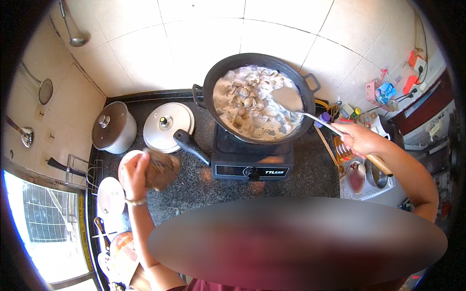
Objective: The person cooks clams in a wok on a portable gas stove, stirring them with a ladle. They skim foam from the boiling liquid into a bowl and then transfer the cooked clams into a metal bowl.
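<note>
My right hand (358, 140) grips a metal wok spatula (320, 122) with a wooden handle end. Its broad blade dips into a black wok (209, 87) on the right side. Inside the wok, clams (247, 102) sit in pale, foamy, bubbling liquid. The wok rests on a black portable stove (251, 160) with a front knob. At the left, my left hand (135, 176) holds a brown object (164, 170), too blurred to identify. A pale round dish (124, 162) shows behind that hand, partly covered by it.
A lidded pot (113, 127), a silver lid (167, 123) and a black handle (191, 145) stand left of the wok. A white plate (111, 196) lies by the window. A bottle of amber liquid (341, 149) and a bowl with red contents (355, 180) are at right.
</note>
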`<state>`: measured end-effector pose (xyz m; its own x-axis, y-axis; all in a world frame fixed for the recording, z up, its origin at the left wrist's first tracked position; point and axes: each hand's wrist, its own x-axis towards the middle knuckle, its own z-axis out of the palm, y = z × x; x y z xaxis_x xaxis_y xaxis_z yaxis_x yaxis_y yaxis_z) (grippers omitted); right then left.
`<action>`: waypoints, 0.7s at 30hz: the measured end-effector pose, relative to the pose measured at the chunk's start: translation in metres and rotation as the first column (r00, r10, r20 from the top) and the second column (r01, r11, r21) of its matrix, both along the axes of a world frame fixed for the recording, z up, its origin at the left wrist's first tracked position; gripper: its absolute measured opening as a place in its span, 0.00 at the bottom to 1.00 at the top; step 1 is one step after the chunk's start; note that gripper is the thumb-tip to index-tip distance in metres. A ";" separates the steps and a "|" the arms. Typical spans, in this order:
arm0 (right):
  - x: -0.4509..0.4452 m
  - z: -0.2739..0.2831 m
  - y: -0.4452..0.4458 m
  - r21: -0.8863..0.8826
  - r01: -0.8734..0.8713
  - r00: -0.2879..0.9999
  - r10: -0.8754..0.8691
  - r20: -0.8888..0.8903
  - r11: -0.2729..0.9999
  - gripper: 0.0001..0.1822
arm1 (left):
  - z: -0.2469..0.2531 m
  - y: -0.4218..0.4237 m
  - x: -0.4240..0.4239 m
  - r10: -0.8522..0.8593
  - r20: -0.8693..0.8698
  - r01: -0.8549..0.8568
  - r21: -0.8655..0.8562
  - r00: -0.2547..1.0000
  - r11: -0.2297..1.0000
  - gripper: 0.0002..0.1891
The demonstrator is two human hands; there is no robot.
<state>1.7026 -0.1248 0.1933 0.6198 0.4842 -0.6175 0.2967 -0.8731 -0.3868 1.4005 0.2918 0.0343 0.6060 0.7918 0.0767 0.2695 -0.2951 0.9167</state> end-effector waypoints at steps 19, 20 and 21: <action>0.014 -0.014 0.002 0.266 0.161 0.971 -0.105 -0.214 0.950 0.34 | -0.161 -0.088 -0.105 0.333 -0.192 -0.329 0.053 0.923 0.943 0.14; 0.010 -0.011 0.005 0.259 0.167 0.971 -0.113 -0.211 0.951 0.34 | -0.157 -0.090 -0.111 0.338 -0.187 -0.341 0.017 0.922 0.940 0.14; 0.015 -0.016 -0.003 0.286 0.142 0.976 -0.087 -0.198 0.948 0.33 | -0.159 -0.091 -0.116 0.351 -0.138 -0.352 0.020 0.926 0.936 0.12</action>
<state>1.7175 -0.1278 0.1777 0.5737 0.5951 -0.5627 0.1030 -0.7340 -0.6713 1.2845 0.2012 -0.1245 0.2933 0.9560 0.0083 0.4786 -0.1544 0.8644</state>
